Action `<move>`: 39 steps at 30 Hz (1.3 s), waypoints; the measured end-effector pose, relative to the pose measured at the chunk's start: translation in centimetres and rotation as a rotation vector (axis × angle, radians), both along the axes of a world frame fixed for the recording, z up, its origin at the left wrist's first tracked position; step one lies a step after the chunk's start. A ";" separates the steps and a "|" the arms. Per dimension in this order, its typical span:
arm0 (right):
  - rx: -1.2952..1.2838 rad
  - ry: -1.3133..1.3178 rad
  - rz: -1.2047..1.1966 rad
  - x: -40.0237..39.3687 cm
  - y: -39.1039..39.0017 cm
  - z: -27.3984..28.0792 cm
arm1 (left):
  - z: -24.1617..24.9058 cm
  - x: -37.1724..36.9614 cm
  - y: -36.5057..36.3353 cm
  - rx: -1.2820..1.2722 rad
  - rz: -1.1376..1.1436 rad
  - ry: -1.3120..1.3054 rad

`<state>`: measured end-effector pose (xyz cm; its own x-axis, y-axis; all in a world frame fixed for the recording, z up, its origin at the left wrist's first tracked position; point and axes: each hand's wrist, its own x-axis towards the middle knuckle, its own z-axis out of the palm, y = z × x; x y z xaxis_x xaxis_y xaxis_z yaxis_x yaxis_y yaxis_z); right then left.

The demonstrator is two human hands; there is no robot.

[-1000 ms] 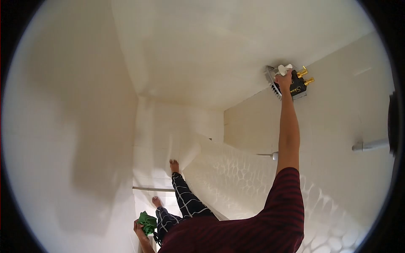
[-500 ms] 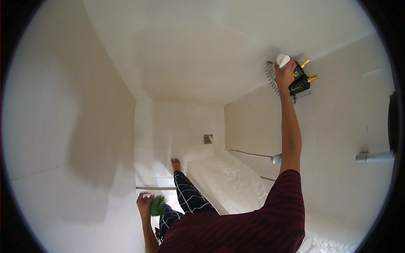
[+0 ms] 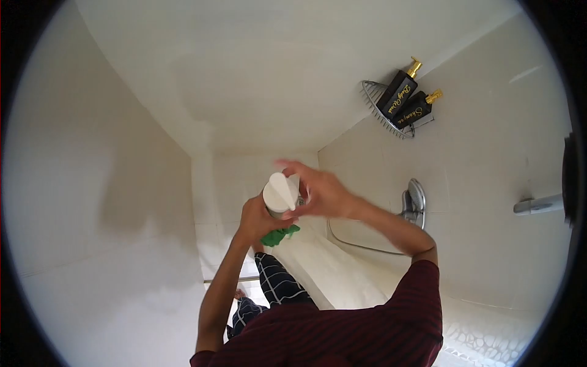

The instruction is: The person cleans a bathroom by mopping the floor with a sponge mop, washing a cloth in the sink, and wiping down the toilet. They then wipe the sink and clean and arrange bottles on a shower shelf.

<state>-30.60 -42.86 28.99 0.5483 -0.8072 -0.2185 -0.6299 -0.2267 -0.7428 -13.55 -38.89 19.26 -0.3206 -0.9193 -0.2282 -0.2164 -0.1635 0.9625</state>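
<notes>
In front of my body, my left hand (image 3: 259, 218) wraps around a container with a round white lid (image 3: 281, 191); a raised grip crosses the lid's top. Below that hand, a bunched green cloth (image 3: 279, 236) hangs out under the fingers. My right hand (image 3: 318, 191) is at the right side of the lid, slightly blurred. Its fingers are spread around the lid's edge, with the thumb side close to the end of the grip. Most of the container's body is hidden under the lid and hands.
A wire corner rack (image 3: 380, 115) holds a black body wash bottle (image 3: 398, 93) and a black shampoo bottle (image 3: 414, 111), both with gold pumps. A shower mixer (image 3: 414, 205) and hose (image 3: 367, 247) are on the right wall. A pale curtain (image 3: 324, 269) hangs beside my leg.
My right hand has brought the white-lidded container from the corner rack to in front of my body. My left hand has come up with the green cloth and taken hold of the container.
</notes>
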 end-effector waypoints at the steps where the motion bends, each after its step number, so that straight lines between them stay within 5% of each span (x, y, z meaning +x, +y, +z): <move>1: -0.194 -0.017 -0.083 -2.7 -3.4 -0.1 | -0.9 0.0 0.6 0.029 0.030 0.055; 3: -0.586 -0.008 -0.293 -8.1 -10.3 -0.4 | -2.5 0.6 2.4 0.104 0.095 0.167; 5: -1.089 0.275 -0.839 -16.6 -18.9 2.5 | -3.5 2.2 5.0 0.131 0.175 0.151; 6: -0.993 -0.107 -0.970 -23.1 -23.4 1.8 | -3.1 3.0 6.1 0.136 0.210 0.143; 8: -0.959 0.085 -1.168 -31.2 -28.4 0.5 | -3.4 4.5 8.4 0.166 0.291 0.130; 10: -0.408 -0.164 -1.196 -27.4 -25.1 1.8 | -4.1 6.0 11.2 0.214 0.383 0.126; 12: -0.359 -0.107 -1.162 -27.1 -24.4 1.2 | -4.8 7.2 13.8 0.240 0.452 0.085; 14: -0.802 0.254 -1.067 -30.1 -26.3 -1.8 | -4.9 8.3 15.7 0.256 0.517 0.077; 17: -0.938 0.241 -1.213 -27.0 -23.4 -1.2 | -4.7 8.1 16.9 0.272 0.596 0.095; 26: -1.083 0.055 -1.140 -26.3 -21.3 -2.5 | -3.8 7.7 17.7 0.273 0.615 0.110; 29: -1.425 0.083 -1.089 -27.7 -19.5 1.0 | -4.4 7.7 18.1 0.262 0.604 0.087; 35: -1.238 0.389 -1.257 -30.9 -17.4 2.6 | -5.9 8.1 18.6 0.254 0.598 0.067; 38: -1.256 0.260 -1.138 -34.5 -18.7 0.3 | -5.4 8.1 18.6 0.243 0.598 0.049; 39: -1.029 0.095 -1.160 -36.0 -19.2 -0.9 | -5.3 8.1 18.7 0.246 0.601 0.052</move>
